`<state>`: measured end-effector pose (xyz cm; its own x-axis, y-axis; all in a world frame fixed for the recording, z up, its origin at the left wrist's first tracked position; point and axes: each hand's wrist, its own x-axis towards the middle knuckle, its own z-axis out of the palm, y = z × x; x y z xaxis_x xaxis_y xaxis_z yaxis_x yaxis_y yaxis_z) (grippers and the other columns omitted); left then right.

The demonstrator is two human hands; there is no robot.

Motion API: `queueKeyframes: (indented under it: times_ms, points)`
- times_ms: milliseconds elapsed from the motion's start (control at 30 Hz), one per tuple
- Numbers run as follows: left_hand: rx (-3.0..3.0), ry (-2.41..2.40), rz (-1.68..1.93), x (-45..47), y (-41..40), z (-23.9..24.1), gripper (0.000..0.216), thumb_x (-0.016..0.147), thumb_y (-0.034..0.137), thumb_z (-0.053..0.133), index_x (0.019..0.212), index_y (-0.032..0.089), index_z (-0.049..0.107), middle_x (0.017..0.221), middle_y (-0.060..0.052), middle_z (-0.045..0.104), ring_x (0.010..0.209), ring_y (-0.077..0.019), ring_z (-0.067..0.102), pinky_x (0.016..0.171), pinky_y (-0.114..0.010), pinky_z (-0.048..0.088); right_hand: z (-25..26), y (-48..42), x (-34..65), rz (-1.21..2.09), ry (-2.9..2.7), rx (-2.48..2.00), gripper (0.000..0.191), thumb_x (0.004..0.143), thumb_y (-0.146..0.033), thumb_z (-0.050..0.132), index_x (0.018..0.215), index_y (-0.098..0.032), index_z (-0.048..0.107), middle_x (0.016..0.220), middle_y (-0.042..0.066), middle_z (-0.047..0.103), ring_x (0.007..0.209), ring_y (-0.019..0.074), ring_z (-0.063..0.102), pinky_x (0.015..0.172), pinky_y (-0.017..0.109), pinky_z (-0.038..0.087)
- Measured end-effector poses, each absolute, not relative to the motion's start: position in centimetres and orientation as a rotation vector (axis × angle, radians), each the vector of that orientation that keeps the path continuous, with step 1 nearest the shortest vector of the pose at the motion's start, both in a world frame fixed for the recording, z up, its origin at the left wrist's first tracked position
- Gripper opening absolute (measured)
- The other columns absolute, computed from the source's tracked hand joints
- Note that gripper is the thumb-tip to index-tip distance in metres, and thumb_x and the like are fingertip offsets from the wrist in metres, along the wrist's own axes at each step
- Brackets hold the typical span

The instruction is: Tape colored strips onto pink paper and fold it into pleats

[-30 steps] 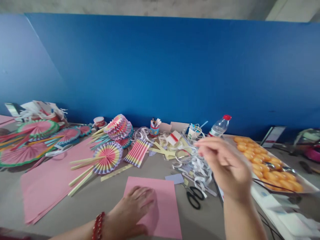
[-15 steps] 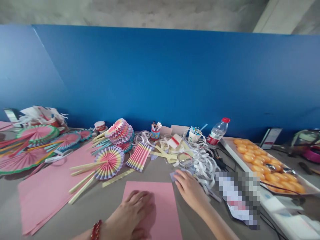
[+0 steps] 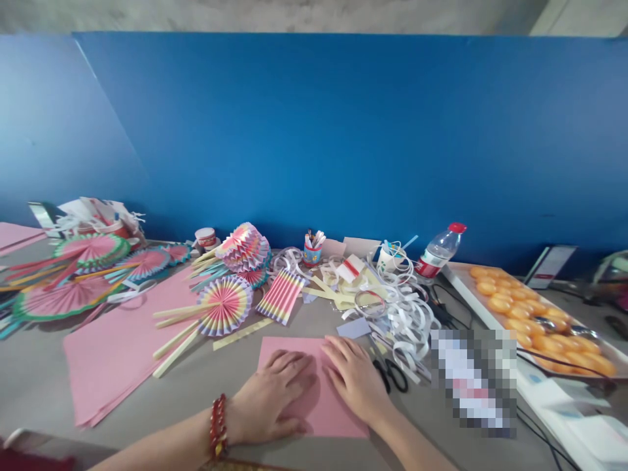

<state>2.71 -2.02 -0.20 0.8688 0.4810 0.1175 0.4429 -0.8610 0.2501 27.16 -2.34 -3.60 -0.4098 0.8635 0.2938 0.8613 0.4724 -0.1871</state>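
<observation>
A pink paper sheet [image 3: 282, 347] lies flat on the grey table near me. My left hand [image 3: 272, 396], with a red bead bracelet on the wrist, rests flat on the sheet with fingers spread. My right hand [image 3: 356, 376] lies flat beside it on the sheet's right part, fingers stretched out. Neither hand holds anything. Black scissors [image 3: 392, 376] lie just right of my right hand.
Folded rainbow paper fans [image 3: 226, 307] and a stack of pink sheets [image 3: 118, 347] lie to the left. A heap of white paper strips [image 3: 407, 314], cups, a water bottle [image 3: 439, 252] and a tray of orange balls [image 3: 534, 320] stand to the right. A blue partition [image 3: 343, 131] closes off the back.
My right hand came down from mid-air at the right, touched the table by the sheet's top corner, then settled flat on the pink sheet beside my left hand.
</observation>
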Motion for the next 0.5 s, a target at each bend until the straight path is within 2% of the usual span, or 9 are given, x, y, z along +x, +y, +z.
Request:
queueKeyframes:
  times_ms: [200, 500]
  points:
    - [2.813, 0.693, 0.252, 2.72, -1.72, -0.35, 0.068, 0.091, 0.062, 0.043, 0.145, 0.019, 0.038, 0.149, -0.013, 0.041, 0.134, -0.0306, 0.037, 0.113, -0.048, 0.025, -3.38, -2.24, 27.13, 0.027, -2.375, -1.472, 0.038, 0.086, -0.013, 0.051, 0.122, -0.023, 0.060, 0.130, 0.009, 0.058, 0.116, 0.0272, 0.052, 0.098, 0.046, 0.045]
    - [2.738, 0.704, 0.272, 2.82, -1.22, -0.16, 0.057, 0.090, 0.046, 0.054, 0.141, 0.023, 0.043, 0.146, -0.011, 0.044, 0.132, -0.0298, 0.040, 0.112, -0.047, 0.029, -3.23, -2.07, 27.11, 0.057, -2.375, -1.489, 0.039, 0.087, -0.014, 0.052, 0.124, -0.024, 0.058, 0.130, 0.008, 0.058, 0.116, 0.0262, 0.053, 0.097, 0.044, 0.046]
